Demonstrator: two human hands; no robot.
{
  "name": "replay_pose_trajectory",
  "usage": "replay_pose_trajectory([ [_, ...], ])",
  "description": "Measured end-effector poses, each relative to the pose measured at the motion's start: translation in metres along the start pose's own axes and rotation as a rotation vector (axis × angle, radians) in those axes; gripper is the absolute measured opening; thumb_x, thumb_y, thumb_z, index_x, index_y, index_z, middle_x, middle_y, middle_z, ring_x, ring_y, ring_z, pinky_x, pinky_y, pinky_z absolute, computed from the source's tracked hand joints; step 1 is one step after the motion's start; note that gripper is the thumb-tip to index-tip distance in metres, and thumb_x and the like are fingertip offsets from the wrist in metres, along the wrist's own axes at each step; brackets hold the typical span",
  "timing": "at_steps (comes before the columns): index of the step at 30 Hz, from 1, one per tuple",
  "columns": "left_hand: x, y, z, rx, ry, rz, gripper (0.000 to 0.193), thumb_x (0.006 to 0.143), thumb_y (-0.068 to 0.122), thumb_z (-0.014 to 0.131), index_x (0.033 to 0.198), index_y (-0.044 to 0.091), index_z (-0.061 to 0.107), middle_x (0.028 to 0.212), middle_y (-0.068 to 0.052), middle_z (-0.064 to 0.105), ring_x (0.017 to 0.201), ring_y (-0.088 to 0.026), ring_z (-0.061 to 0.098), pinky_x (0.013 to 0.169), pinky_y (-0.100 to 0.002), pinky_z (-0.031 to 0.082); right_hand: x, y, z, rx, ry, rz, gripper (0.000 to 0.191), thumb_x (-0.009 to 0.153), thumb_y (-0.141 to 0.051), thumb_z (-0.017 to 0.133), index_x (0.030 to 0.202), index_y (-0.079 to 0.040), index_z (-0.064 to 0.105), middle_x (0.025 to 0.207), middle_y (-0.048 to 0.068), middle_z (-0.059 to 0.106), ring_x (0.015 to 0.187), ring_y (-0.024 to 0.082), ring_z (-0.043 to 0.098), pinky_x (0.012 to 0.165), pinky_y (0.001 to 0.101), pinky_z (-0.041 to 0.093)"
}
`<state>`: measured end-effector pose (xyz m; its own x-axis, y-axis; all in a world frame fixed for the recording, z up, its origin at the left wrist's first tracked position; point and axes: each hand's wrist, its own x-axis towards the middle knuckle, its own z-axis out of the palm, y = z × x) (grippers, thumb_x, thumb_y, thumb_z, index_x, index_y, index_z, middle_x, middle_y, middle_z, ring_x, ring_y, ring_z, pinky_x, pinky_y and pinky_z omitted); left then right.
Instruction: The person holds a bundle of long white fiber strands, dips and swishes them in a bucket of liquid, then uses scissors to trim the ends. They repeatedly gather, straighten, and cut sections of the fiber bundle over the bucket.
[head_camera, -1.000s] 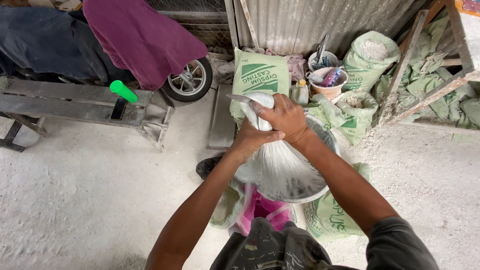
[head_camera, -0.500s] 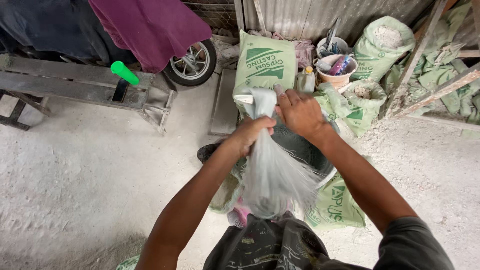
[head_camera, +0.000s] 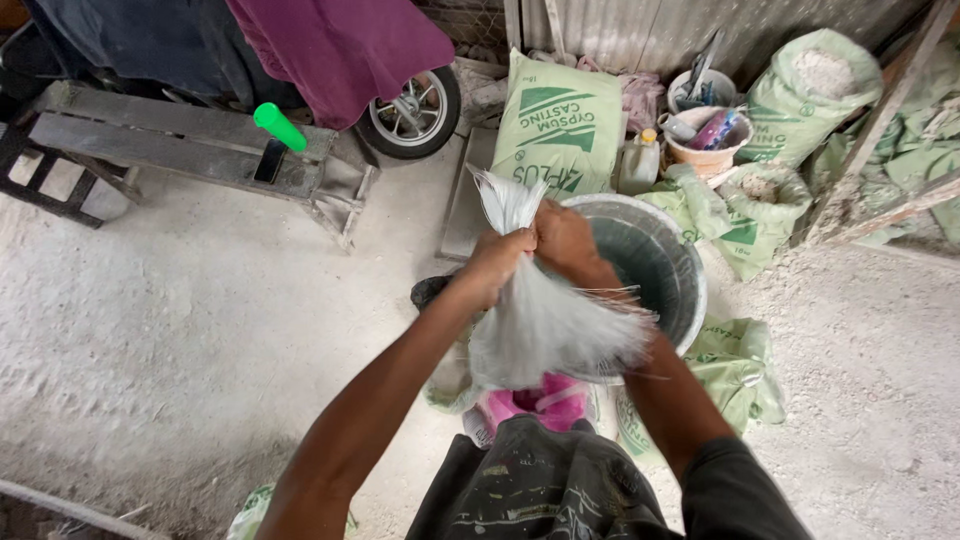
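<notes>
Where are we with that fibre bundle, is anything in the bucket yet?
Done: the bundle of pale fibres is gathered in both fists above the rim of the bucket. In hand: the left hand and right hand grip its upper part side by side, strands fanning out above and below. Left: the visible part of the bucket's inside looks bare, so no fibres are in it yet.

Lighting: soft, even daylight, bright on the pale dusty floor (head_camera: 180, 340), with faint shadows only under the wooden bench (head_camera: 190, 150) and around the dark bucket (head_camera: 640, 260). Glare: none; the floor is slightly washed out at lower left. Sharpness: motion blur on the white fibre bundle (head_camera: 545, 320); wide-angle bending at the frame's edges, slanted timbers (head_camera: 880, 210) at right.
</notes>
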<state>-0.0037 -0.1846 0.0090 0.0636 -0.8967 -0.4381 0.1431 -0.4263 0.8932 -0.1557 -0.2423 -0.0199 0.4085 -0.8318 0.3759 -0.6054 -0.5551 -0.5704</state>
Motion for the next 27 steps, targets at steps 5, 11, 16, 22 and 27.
replay_pose_trajectory([
  [5, 0.011, 0.002, -0.018, -0.075, 0.007, -0.24, 0.019, 0.077, 0.021, 0.07, 0.072, 0.006, 0.06, 0.067, -0.006, 0.053, 0.057, -0.021, 0.049, 0.051, -0.041, 0.04, 0.006, -0.022, 0.025, 0.016, 0.004, -0.008, 0.022, 0.096, -0.027, 0.063, 0.101, -0.005, 0.066, 0.096, 0.023, 0.07, 0.087, 0.046, 0.067, 0.074, 0.0574, 0.052],
  [11, 0.01, -0.014, -0.027, -0.111, 0.205, -0.208, 0.019, 0.074, 0.02, 0.069, 0.077, 0.002, 0.064, 0.072, -0.008, 0.062, 0.061, -0.021, 0.059, 0.058, -0.041, 0.048, 0.009, -0.053, 0.042, 0.108, -0.101, 0.155, 0.027, 0.082, -0.032, 0.069, 0.087, -0.006, 0.065, 0.088, 0.023, 0.07, 0.087, 0.046, 0.067, 0.073, 0.0566, 0.051],
  [16, 0.013, -0.008, -0.063, -0.198, 0.047, -0.387, 0.017, 0.076, 0.02, 0.065, 0.08, 0.005, 0.059, 0.073, -0.01, 0.059, 0.062, -0.026, 0.058, 0.06, -0.046, 0.052, 0.017, -0.071, 0.047, 0.131, -0.11, 0.223, 0.022, 0.088, -0.027, 0.064, 0.09, -0.005, 0.066, 0.09, 0.023, 0.07, 0.087, 0.047, 0.066, 0.075, 0.0563, 0.05],
  [22, 0.011, -0.021, -0.064, -0.155, 0.066, -0.24, 0.016, 0.079, 0.023, 0.063, 0.073, 0.009, 0.059, 0.069, -0.007, 0.057, 0.064, -0.024, 0.057, 0.058, -0.046, 0.051, 0.033, -0.065, 0.048, 0.038, -0.236, 0.283, 0.023, 0.085, -0.027, 0.064, 0.093, -0.006, 0.07, 0.097, 0.023, 0.072, 0.095, 0.043, 0.069, 0.078, 0.0545, 0.053],
  [27, -0.005, -0.069, -0.036, -0.202, 0.12, -0.022, 0.011, 0.077, 0.015, 0.074, 0.076, 0.006, 0.068, 0.077, -0.001, 0.061, 0.071, -0.014, 0.057, 0.063, -0.034, 0.046, 0.041, -0.032, 0.019, 0.143, -0.02, 0.462, 0.043, 0.105, -0.042, 0.047, 0.105, -0.004, 0.068, 0.097, 0.028, 0.069, 0.097, 0.051, 0.064, 0.081, 0.0598, 0.049],
])
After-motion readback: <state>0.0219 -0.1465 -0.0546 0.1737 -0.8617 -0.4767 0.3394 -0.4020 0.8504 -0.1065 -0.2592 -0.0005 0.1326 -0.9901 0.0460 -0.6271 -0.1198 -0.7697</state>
